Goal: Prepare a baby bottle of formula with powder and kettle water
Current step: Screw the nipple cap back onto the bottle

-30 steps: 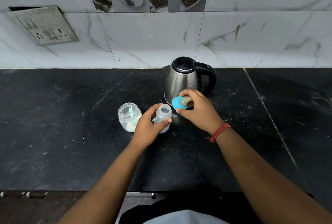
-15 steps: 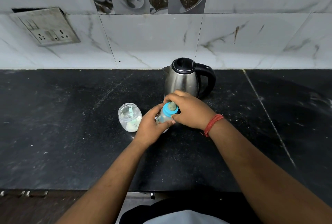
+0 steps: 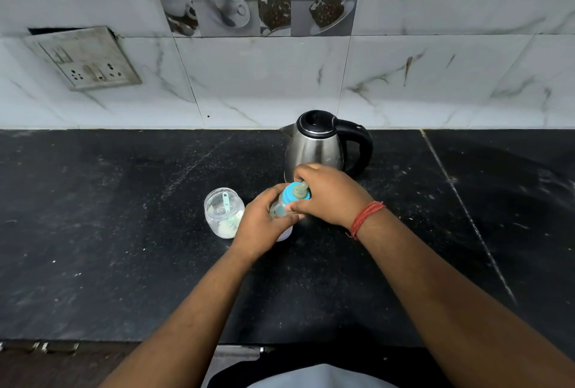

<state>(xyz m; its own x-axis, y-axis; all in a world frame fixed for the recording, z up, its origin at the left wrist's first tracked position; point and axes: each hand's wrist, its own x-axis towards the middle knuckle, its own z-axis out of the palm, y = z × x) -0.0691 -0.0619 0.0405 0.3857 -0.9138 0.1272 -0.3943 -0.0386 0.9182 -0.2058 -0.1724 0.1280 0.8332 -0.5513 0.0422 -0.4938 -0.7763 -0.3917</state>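
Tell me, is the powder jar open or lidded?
Open. The jar shows no lid, and a scoop stands inside it above white powder.

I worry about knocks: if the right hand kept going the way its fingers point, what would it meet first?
Probably the kettle: the right hand, gripping the blue cap, has it just beyond its fingers, though depth is unclear.

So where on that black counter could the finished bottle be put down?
The black stone counter is bare left of the clear plastic powder jar, and also right of the steel electric kettle. The front strip shows only the forearms. It is crowded mid-counter, where both hands grip the blue-capped baby bottle between jar and kettle.
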